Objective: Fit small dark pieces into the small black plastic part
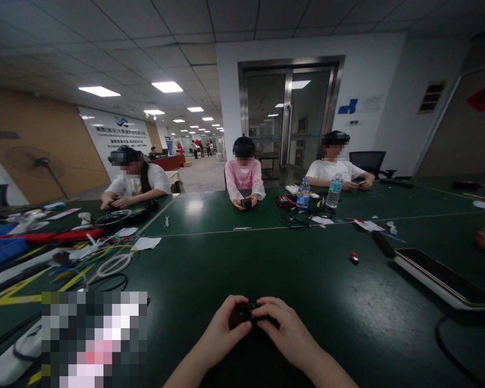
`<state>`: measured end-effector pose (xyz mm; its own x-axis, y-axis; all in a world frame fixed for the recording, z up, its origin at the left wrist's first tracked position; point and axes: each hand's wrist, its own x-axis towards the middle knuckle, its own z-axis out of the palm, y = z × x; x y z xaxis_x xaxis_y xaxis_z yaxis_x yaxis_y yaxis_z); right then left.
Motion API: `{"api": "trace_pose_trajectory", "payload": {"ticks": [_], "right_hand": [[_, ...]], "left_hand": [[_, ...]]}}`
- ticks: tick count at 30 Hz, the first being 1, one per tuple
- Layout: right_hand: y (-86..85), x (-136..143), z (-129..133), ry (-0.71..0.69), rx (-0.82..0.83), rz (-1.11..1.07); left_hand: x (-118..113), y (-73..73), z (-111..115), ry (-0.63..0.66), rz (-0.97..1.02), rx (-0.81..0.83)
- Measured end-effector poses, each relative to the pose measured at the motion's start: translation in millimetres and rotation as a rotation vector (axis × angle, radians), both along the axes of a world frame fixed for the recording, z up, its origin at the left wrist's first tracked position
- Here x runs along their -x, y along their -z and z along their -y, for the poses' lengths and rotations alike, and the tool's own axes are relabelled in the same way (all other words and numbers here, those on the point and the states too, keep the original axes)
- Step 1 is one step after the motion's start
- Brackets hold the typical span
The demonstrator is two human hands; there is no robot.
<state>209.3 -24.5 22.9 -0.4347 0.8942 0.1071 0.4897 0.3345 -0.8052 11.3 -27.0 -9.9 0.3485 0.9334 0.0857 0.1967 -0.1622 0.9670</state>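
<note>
Both my hands meet low in the middle of the view, just over the dark green table [194,275]. Between them is a small black object [244,313], rounded on its left side; its kind is hard to make out because my fingers cover much of it. My left hand [229,323] curls around its left side, thumb below and fingers above. My right hand [281,323] pinches at its right end with thumb and fingertips.
Tangled cables [113,265] and tools lie at the left. A phone-like slab [440,272] on a white base and a small red-and-black item [354,258] are at the right. Two water bottles [334,190] stand farther back. Several people wearing headsets sit around the table.
</note>
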Motion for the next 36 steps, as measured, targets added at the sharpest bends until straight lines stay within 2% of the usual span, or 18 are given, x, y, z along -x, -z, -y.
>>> {"api": "trace_pose_trajectory", "payload": {"ticks": [5, 10, 15, 22, 30, 36], "right_hand": [[6.0, -0.9, -5.6, 0.018, -0.022, -0.004], [12.3, 0.0, -9.3, 0.031, -0.049, 0.021], [17.0, -0.2, -12.7, 0.035, -0.049, 0.048], [18.0, -1.7, -16.3, 0.029, -0.028, 0.047], [19.3, -3.3, -17.6, 0.035, -0.02, 0.056], [17.1, -0.9, -16.1, 0.041, -0.054, 0.061]], "left_hand": [[-2.4, -2.8, 1.3, -0.123, -0.294, -0.228], [1.0, -2.0, -3.0, -0.177, -0.453, -0.229], [4.0, -1.2, -8.7, -0.129, -0.475, -0.251], [1.2, -4.1, -7.9, -0.148, -0.488, -0.242], [3.4, -0.8, -11.1, -0.148, -0.449, -0.234], [1.9, -2.4, -11.7, -0.138, -0.513, -0.242]]}}
